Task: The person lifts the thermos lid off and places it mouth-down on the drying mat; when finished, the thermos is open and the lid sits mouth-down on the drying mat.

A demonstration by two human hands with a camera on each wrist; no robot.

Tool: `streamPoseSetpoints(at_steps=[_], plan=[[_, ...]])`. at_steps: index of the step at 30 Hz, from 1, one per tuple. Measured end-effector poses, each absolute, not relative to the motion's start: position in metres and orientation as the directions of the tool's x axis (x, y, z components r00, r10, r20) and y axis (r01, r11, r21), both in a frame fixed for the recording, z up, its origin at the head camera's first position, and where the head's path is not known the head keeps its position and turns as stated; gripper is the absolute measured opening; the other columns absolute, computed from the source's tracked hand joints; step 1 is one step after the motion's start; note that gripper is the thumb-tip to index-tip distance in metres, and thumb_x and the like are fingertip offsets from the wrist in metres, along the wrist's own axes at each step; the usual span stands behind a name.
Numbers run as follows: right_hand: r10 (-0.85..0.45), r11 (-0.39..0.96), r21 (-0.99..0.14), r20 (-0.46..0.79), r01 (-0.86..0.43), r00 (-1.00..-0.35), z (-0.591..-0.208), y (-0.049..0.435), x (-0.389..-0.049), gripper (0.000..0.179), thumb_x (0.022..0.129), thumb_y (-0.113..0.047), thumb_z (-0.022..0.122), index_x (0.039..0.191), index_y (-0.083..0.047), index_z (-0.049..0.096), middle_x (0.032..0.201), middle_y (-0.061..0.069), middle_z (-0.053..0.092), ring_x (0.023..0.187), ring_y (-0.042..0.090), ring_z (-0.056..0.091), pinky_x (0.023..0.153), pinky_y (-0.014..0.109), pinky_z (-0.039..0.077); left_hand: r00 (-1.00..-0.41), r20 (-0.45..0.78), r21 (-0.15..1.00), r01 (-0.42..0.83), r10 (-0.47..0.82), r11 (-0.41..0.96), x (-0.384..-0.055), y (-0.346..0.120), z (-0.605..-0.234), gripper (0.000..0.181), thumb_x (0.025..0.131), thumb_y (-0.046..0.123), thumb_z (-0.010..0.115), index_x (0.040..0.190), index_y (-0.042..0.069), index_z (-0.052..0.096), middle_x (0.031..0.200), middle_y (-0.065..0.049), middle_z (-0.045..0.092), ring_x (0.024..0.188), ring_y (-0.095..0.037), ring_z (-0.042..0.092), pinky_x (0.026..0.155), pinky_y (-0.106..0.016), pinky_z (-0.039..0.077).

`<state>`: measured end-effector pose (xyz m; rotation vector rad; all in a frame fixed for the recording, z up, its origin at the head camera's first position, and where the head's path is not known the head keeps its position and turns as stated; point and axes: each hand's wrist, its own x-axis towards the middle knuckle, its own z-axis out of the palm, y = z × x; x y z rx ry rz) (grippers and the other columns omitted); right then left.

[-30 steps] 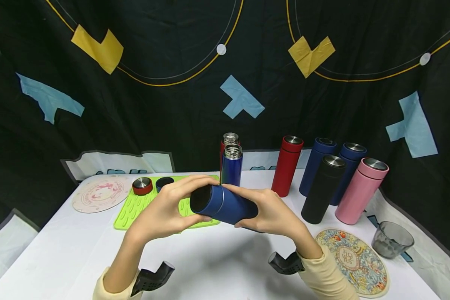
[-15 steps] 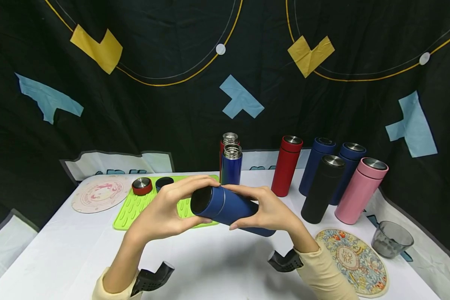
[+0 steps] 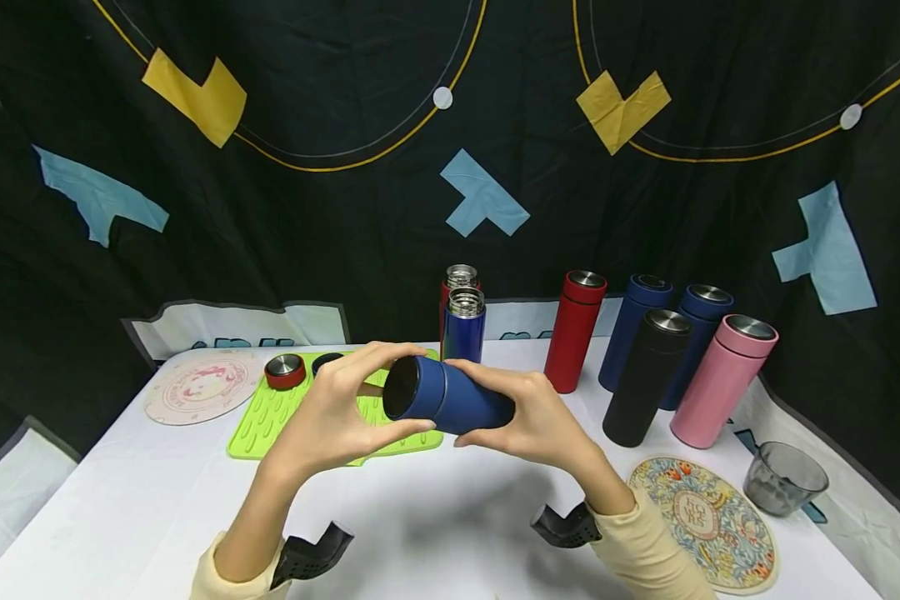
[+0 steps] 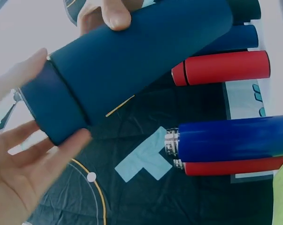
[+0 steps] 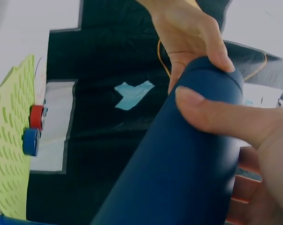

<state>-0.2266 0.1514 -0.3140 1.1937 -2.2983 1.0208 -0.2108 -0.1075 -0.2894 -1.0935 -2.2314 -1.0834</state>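
A dark blue thermos bottle point(image 3: 480, 404) is held in the air over the white table, lying nearly sideways with its lid toward the left. My left hand point(image 3: 337, 408) pinches the blue lid point(image 4: 54, 103), thumb on one side and fingers on the other. The lid sits on the bottle, and a thin seam shows between them. My right hand point(image 3: 536, 408) grips the body near its base, which the hand hides in the head view. In the right wrist view, the right thumb point(image 5: 216, 115) lies along the body.
Behind the hands stand an open shiny blue bottle point(image 3: 463, 329) and an open red bottle point(image 3: 447, 292). A green mat point(image 3: 270, 425) bears a red lid point(image 3: 285, 372) and a blue lid point(image 3: 324, 362). Several capped bottles, a round mat point(image 3: 720, 517) and a glass cup point(image 3: 783, 479) are at right.
The bottle has turned so that its base is now hidden behind my right hand and its lid top shows more. My left fingers have shifted slightly on the lid.
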Motion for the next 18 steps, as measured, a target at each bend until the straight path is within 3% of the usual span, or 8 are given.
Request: streamPoseSetpoints(at_steps=[3, 5, 10, 18], plan=[[-0.534, 0.439, -0.378, 0.621, -0.815, -0.574, -0.315, 0.149, -0.226, 0.081, 0.067, -0.026, 0.09, 0.138, -0.015, 0.054, 0.124, 0.003, 0.064, 0.104, 0.02, 0.065, 0.086, 0.034, 0.054, -0.669, 0.602, 0.508, 0.742, 0.436, 0.438, -0.211, -0.107, -0.29, 0.073, 0.07, 0.039, 0.086, 0.132, 0.019, 0.055, 0.125, 0.002, 0.06, 0.107, -0.019, 0.061, 0.074, -0.027, 0.057], [-0.531, 0.461, -0.35, 0.628, -0.816, -0.569, -0.315, 0.149, -0.226, 0.081, 0.066, -0.026, 0.091, 0.137, -0.015, 0.055, 0.123, 0.004, 0.065, 0.103, 0.021, 0.065, 0.086, 0.036, 0.055, -0.684, 0.575, 0.521, 0.729, 0.448, 0.445, -0.212, -0.107, -0.291, 0.073, 0.071, 0.04, 0.085, 0.133, 0.019, 0.054, 0.127, 0.0, 0.059, 0.109, -0.022, 0.06, 0.077, -0.03, 0.057], [-0.565, 0.443, -0.382, 0.583, -0.811, -0.584, -0.313, 0.155, -0.226, 0.081, 0.065, -0.026, 0.091, 0.137, -0.018, 0.055, 0.122, 0.002, 0.065, 0.103, 0.018, 0.064, 0.086, 0.034, 0.054, -0.624, 0.562, 0.488, 0.78, 0.543, 0.391, -0.213, -0.11, -0.29, 0.073, 0.07, 0.028, 0.088, 0.134, 0.019, 0.054, 0.134, 0.001, 0.055, 0.119, -0.022, 0.055, 0.085, -0.038, 0.055], [-0.624, 0.395, -0.477, 0.487, -0.785, -0.611, -0.307, 0.165, -0.227, 0.079, 0.067, -0.033, 0.089, 0.137, -0.019, 0.056, 0.12, -0.002, 0.066, 0.101, 0.015, 0.064, 0.083, 0.03, 0.055, -0.529, 0.581, 0.441, 0.844, 0.619, 0.306, -0.211, -0.109, -0.288, 0.07, 0.069, 0.015, 0.089, 0.132, 0.02, 0.058, 0.135, 0.003, 0.055, 0.124, -0.018, 0.051, 0.096, -0.038, 0.049]])
